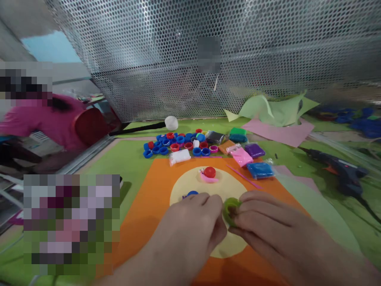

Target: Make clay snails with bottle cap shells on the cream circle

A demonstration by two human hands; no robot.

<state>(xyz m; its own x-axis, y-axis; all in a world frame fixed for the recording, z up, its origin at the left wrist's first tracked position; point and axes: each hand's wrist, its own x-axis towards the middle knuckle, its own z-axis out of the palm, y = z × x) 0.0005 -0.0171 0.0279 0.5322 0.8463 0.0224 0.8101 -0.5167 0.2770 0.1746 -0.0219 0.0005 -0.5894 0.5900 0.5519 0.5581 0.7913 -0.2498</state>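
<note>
- In the head view, we see a green ring in the lower middle of the frame, held between both hands just above a cream circle that lies on an orange sheet.
- The ring is round, so we find no long axis; its opening faces up and slightly toward the camera.
- The left hand pinches the ring's left edge, its fingers curled close together.
- The right hand pinches the right edge, its fingers pressed together and bent over the rim.
- Any print on the clay packets is too small for us to read.
- A blue cap sits just beyond the left knuckles, and a red and pink snail figure stands higher on the circle.
- Above the sheet lies a pile of bottle caps, with a pink stick to the right of the snail.
- A glue gun lies at the right, well apart from the hands.
- A person in a pink shirt is at the upper left, in front of a mesh wall.
</note>
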